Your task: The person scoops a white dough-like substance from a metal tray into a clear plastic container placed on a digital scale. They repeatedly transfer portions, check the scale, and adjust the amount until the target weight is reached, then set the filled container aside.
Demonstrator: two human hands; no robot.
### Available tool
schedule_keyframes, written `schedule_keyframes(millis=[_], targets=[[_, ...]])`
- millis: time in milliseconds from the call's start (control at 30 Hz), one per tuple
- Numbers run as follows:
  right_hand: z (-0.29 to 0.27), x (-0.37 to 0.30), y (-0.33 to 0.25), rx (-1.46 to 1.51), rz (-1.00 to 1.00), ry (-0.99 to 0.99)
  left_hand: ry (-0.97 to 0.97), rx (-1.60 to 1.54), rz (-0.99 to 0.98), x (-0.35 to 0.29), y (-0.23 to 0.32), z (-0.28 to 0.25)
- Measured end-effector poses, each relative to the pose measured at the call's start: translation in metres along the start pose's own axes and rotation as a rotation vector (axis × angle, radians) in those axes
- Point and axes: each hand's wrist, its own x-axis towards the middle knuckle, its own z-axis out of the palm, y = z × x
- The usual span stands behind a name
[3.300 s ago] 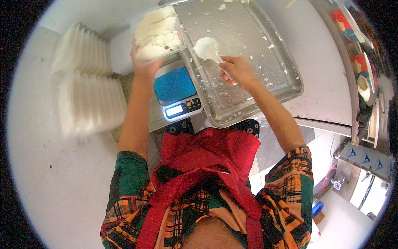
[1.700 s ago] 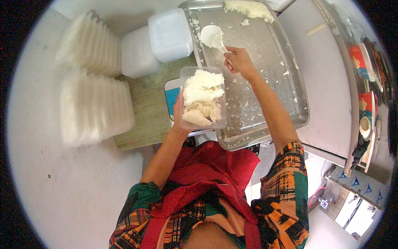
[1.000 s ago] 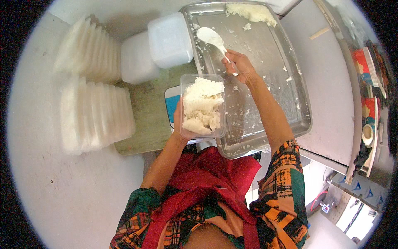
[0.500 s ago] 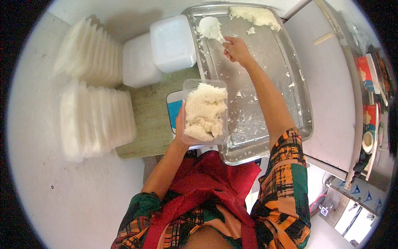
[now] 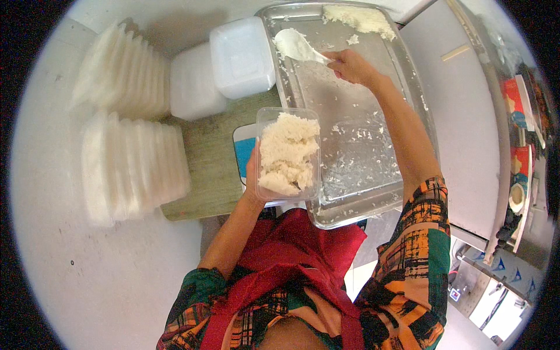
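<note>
My left hand (image 5: 252,175) grips a clear plastic container (image 5: 318,181) by its left side. White cooked rice (image 5: 290,149) fills much of it, heaped unevenly. My right hand (image 5: 352,66) is closed around the handle of a white rice paddle (image 5: 296,45), whose broad head points left over the far left part of a large metal tray (image 5: 356,93). Some rice seems to be on the paddle's head. A flat slab of rice (image 5: 359,20) lies along the tray's far edge, and loose grains are scattered over its bottom.
Two groups of nested clear containers (image 5: 137,166) lie on their sides at the left. Stacked translucent containers or lids (image 5: 242,58) stand beside the tray on a greenish board (image 5: 204,157). A blue-and-white flat thing (image 5: 245,154) shows partly under the held container. Red packages (image 5: 516,99) are at the far right.
My right hand has moved right and slightly nearer, turning the paddle so its handle lies more sideways. The held container has stayed almost in place.
</note>
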Motion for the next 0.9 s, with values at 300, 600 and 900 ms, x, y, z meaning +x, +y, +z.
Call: schedule_keyframes(millis=[300, 600, 900], targets=[[0.023, -0.043, 0.003, 0.526, 0.133, -0.05, 0.136, 0.263, 0.06, 0.002, -0.002, 0.005], [0.043, -0.074, 0.012, 0.778, 0.153, -0.044, 0.156, 0.283, 0.054, 0.002, -0.001, 0.0], [0.048, -0.114, 0.004, 0.992, 0.111, 0.023, 0.1, 0.533, 0.216, -0.002, -0.007, 0.007]])
